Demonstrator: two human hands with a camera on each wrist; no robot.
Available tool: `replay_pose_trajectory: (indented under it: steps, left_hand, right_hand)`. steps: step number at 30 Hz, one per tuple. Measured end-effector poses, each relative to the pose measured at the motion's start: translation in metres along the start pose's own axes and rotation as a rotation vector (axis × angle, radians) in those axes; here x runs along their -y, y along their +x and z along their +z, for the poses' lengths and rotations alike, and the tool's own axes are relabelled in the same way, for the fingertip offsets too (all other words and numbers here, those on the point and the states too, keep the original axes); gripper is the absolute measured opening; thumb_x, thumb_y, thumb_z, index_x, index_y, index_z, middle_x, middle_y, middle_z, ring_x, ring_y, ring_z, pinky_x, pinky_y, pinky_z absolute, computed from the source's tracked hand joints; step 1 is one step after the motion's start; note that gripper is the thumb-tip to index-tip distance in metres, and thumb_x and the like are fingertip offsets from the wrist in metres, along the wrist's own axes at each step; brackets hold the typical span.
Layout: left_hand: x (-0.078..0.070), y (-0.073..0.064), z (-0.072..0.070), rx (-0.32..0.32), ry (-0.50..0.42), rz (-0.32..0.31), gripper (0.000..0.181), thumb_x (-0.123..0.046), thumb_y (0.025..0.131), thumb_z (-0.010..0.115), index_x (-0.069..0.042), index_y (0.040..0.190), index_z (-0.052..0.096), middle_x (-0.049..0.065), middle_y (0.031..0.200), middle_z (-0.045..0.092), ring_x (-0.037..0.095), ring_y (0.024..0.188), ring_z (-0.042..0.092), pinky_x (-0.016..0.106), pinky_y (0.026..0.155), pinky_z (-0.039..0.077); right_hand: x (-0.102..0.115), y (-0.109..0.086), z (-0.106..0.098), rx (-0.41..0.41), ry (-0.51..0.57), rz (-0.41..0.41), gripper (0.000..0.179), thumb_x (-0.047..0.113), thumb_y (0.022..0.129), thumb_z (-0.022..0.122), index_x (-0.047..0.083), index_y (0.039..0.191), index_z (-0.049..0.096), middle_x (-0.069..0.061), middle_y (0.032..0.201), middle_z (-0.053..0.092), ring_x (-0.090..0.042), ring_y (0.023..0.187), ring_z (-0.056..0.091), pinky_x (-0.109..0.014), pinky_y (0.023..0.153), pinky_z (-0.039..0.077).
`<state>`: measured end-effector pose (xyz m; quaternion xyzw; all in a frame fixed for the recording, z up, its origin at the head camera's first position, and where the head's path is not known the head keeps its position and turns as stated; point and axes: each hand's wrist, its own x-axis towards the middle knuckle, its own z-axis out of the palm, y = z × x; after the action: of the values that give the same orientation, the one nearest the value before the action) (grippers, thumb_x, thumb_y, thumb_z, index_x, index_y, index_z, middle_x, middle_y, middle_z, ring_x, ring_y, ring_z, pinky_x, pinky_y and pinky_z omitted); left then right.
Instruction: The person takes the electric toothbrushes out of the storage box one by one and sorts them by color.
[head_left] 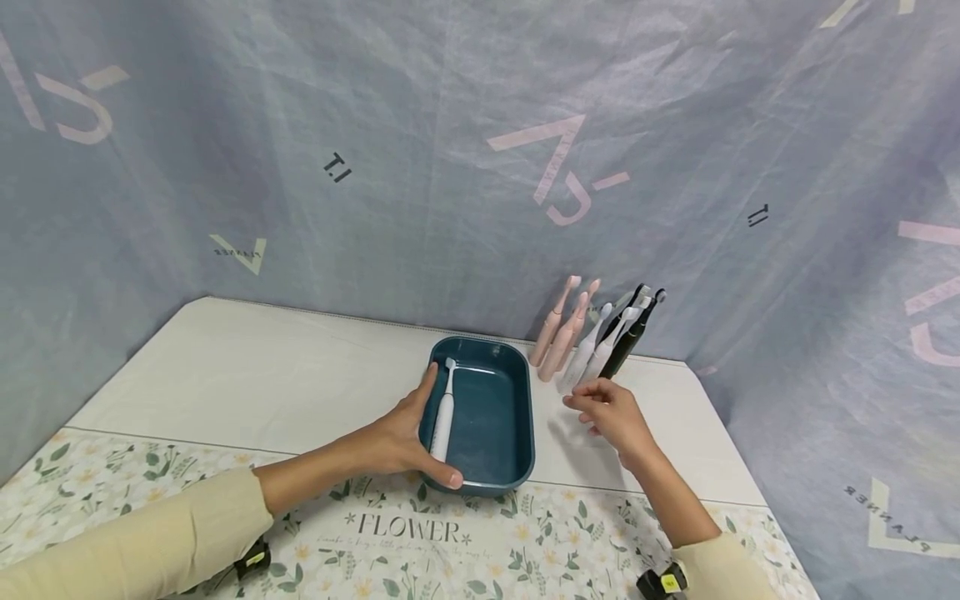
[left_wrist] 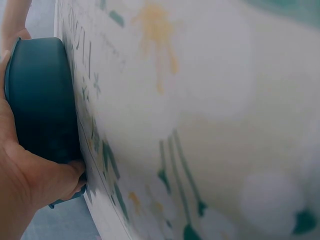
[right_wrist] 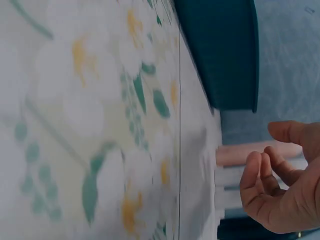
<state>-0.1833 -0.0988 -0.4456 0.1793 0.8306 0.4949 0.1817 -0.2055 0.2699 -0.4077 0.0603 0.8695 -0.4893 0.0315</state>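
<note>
A dark teal tray [head_left: 487, 483] stands on the table, and one white electric toothbrush [head_left: 443, 425] lies lengthwise along its left side. My left hand [head_left: 401, 437] grips the tray's left side, its thumb over the near rim; in the left wrist view the fingers curl round the tray wall. To the right of the tray, my right hand [head_left: 611, 415] hovers with loosely bent fingers and nothing in them. Just beyond it stand upright electric toothbrushes: pink ones [head_left: 558, 346], white ones [head_left: 597, 362] and black ones [head_left: 626, 343]. The right wrist view shows their handles partly behind the fingers.
A floral cloth [head_left: 405, 550] with the word FLOWER covers the table's near part, and a white surface [head_left: 247, 375] lies behind it. Grey-blue fabric [head_left: 375, 167] hangs close behind the tray and the toothbrushes and along both sides.
</note>
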Motion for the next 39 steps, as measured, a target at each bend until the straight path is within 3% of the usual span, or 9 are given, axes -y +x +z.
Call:
replay_pose_trajectory:
  steps: [4, 11, 15, 21, 28, 39]
  left_hand:
    - [-0.001, 0.000, 0.000, -0.005, -0.003, 0.012, 0.179, -0.058, 0.064, 0.110, -0.029, 0.180, -0.023, 0.018, 0.191, -0.008, 0.049, 0.177, 0.000, 0.079, 0.135, 0.023]
    - [-0.001, 0.000, 0.001, -0.009, -0.002, 0.010, 0.178, -0.055, 0.064, 0.111, -0.029, 0.180, -0.022, 0.019, 0.191, -0.008, 0.049, 0.177, 0.000, 0.078, 0.135, 0.022]
    - [-0.001, 0.000, 0.001, -0.011, -0.005, 0.009, 0.178, -0.054, 0.064, 0.111, -0.029, 0.180, -0.022, 0.019, 0.191, -0.007, 0.048, 0.177, 0.001, 0.078, 0.135, 0.022]
    - [-0.001, 0.001, 0.001, -0.012, -0.015, 0.017, 0.179, -0.055, 0.064, 0.111, -0.027, 0.180, -0.022, 0.021, 0.190, -0.005, 0.049, 0.177, 0.002, 0.078, 0.135, 0.023]
    - [0.001, 0.001, 0.000, -0.002, -0.005, 0.007, 0.178, -0.059, 0.064, 0.110, -0.029, 0.180, -0.023, 0.020, 0.191, -0.005, 0.049, 0.177, 0.003, 0.077, 0.135, 0.024]
    - [0.001, 0.001, 0.000, 0.017, -0.006, -0.009, 0.176, -0.061, 0.067, 0.108, -0.034, 0.179, -0.024, 0.017, 0.191, -0.009, 0.048, 0.177, -0.001, 0.077, 0.135, 0.022]
  right_hand:
    - [0.008, -0.002, 0.013, 0.042, 0.011, -0.043, 0.035, 0.028, 0.106, 0.080, 0.002, 0.129, 0.074, -0.002, 0.109, 0.076, -0.021, 0.094, 0.070, -0.034, 0.075, 0.059]
    - [0.024, 0.001, 0.029, 0.062, 0.092, -0.109, 0.032, 0.024, 0.107, 0.079, 0.000, 0.128, 0.074, -0.002, 0.104, 0.076, -0.015, 0.084, 0.068, -0.029, 0.068, 0.060]
    - [0.033, 0.004, 0.038, 0.096, 0.162, -0.130, 0.030, 0.018, 0.108, 0.076, -0.004, 0.128, 0.074, -0.011, 0.108, 0.080, -0.014, 0.080, 0.071, -0.028, 0.071, 0.064]
    - [0.041, 0.008, 0.049, 0.189, 0.272, -0.147, 0.031, 0.007, 0.112, 0.066, -0.014, 0.134, 0.069, -0.027, 0.117, 0.081, -0.014, 0.078, 0.080, -0.032, 0.077, 0.070]
    - [0.051, 0.008, 0.064, 0.256, 0.321, -0.165, 0.034, 0.008, 0.114, 0.063, -0.018, 0.136, 0.065, -0.023, 0.110, 0.081, -0.015, 0.081, 0.083, -0.035, 0.083, 0.071]
    - [0.064, 0.005, 0.094, 0.331, 0.355, -0.167, 0.037, 0.009, 0.115, 0.062, -0.018, 0.139, 0.062, -0.036, 0.123, 0.074, -0.016, 0.085, 0.083, -0.039, 0.087, 0.071]
